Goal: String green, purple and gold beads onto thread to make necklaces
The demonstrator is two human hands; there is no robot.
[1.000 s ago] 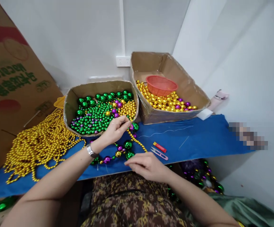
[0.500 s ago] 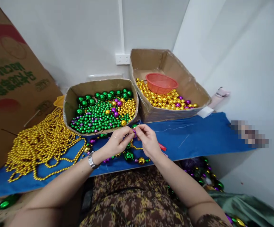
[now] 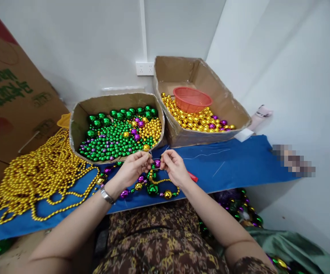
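Observation:
My left hand (image 3: 138, 164) is closed in a pinch on a thin white thread, just in front of the bead box. Across a small gap, my right hand (image 3: 174, 166) pinches the same thread, its fingertips beside a shiny purple bead (image 3: 157, 163). Whether that bead is on the thread or behind it, I cannot tell. Below my hands, a mixed bead garland (image 3: 153, 189) of green, gold and purple beads lies along the blue cloth. A loop of small gold beads (image 3: 161, 182) hangs within it. The inner fingertips are partly hidden.
A cardboard box (image 3: 116, 97) holds green, gold and purple beads. Beside it, a larger box (image 3: 222, 87) contains gold beads and a red plastic basket (image 3: 192, 99). Gold bead strands (image 3: 42, 171) are heaped at left. A red tool (image 3: 192, 177) and loose threads lie on the blue cloth (image 3: 239, 163).
My hands have moved apart from being nearly together, the left one going left, and the thread now spans between them. The purple bead shows more clearly. The view has shifted slightly.

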